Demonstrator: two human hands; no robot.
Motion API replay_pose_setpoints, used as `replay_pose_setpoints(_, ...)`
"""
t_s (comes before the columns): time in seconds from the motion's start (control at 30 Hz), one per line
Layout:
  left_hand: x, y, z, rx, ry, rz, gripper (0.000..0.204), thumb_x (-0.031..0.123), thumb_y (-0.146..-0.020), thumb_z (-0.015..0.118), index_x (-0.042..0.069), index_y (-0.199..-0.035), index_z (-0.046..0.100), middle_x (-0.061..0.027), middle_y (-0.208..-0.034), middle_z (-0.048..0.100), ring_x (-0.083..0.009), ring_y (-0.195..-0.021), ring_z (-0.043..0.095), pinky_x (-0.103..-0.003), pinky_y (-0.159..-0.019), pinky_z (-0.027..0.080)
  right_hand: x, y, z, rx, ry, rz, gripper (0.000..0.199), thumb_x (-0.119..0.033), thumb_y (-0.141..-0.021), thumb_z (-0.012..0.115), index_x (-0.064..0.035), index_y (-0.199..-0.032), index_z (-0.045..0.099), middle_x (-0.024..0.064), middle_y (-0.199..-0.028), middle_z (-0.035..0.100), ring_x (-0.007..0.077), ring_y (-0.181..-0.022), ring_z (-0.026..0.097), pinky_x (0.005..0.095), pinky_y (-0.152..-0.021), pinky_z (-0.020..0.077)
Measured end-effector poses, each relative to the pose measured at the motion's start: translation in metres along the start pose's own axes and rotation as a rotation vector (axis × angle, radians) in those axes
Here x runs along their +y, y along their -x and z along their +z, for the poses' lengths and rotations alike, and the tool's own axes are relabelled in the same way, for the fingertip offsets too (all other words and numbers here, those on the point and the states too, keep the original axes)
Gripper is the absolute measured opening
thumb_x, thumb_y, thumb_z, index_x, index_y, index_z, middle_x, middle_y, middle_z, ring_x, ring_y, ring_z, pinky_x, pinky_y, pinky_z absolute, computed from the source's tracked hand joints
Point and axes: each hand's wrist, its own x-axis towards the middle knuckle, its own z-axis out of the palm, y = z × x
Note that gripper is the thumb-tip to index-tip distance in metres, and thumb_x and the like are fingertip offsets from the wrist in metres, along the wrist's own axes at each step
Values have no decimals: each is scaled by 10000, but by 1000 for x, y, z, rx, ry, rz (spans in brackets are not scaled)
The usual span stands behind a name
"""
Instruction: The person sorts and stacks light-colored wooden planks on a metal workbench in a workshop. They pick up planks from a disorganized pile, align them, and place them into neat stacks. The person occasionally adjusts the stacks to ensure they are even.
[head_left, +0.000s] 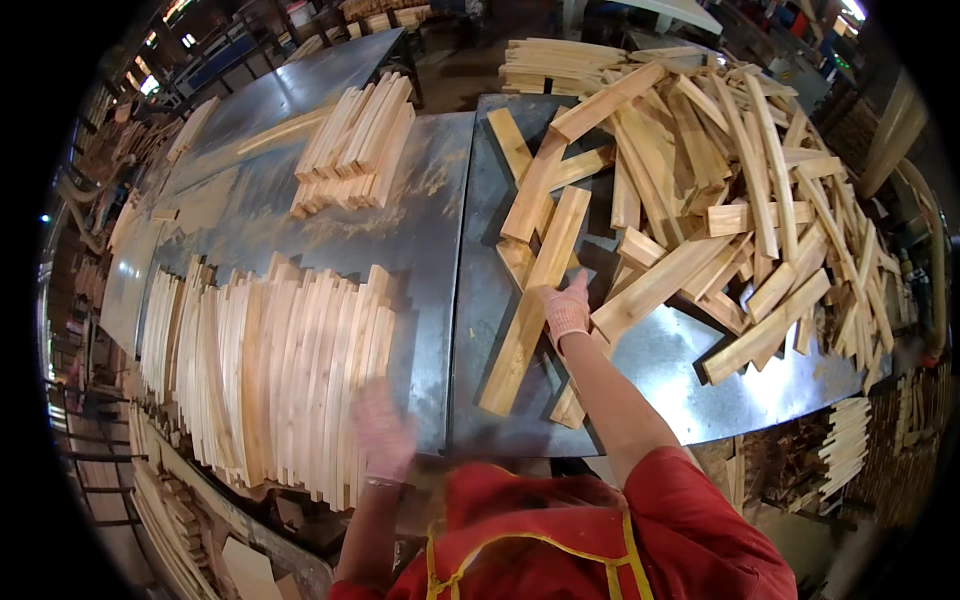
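My right hand [567, 306], in a pale pink glove, is at the right edge of a long wooden board [530, 320] that lies slanted over other pieces on the metal table. The thumb rests on the board's upper face, and the fingers curl at its edge, partly hidden. My left hand [384, 432], gloved alike, is smeared by motion beside the right end of a row of upright-packed wooden strips [290, 370]. Its fingers cannot be made out. Left of the slanted board, another wooden board [535, 185] leans across the loose pieces.
A tangled heap of wooden pieces [690, 160] covers the right side of the metal table [425, 260]. Toward the back left stands a neat stack of strips [355, 140] amid sawdust. A seam divides the tabletop. More strips [846, 445] are piled below the right edge.
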Motion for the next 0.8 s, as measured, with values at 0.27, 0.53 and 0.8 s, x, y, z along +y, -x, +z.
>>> replay_pose_setpoints(0.27,158,-67,-63,-574,433,-221,978,401,-846,726,51,-1638,270,-247,-1487,533,-406,-1266,600,-475,-1064,490,9,56,-33,-473,159,-625,664,-188,-817,734,-47,-1436,540,248,-1370,625,403,-1321,557,472,-1136,435)
replay_pose_setpoints(0.53,70,-10,-50,-371,487,-221,714,277,-892,664,148,-1567,473,-118,-1538,529,-374,-1435,468,-494,-1230,330,-10,-103,23,-94,-302,-62,458,-272,-856,770,-31,-1213,615,212,-1165,692,388,-1019,678,463,-912,541)
replay_pose_setpoints(0.8,-38,44,-31,-259,89,-239,689,290,-913,644,115,-1553,457,-131,-1600,445,-360,-1499,382,-556,-1238,288,-67,71,-26,-1292,-1150,406,111,-150,-997,658,-72,-1067,622,33,-885,624,148,-749,619,260,-589,533)
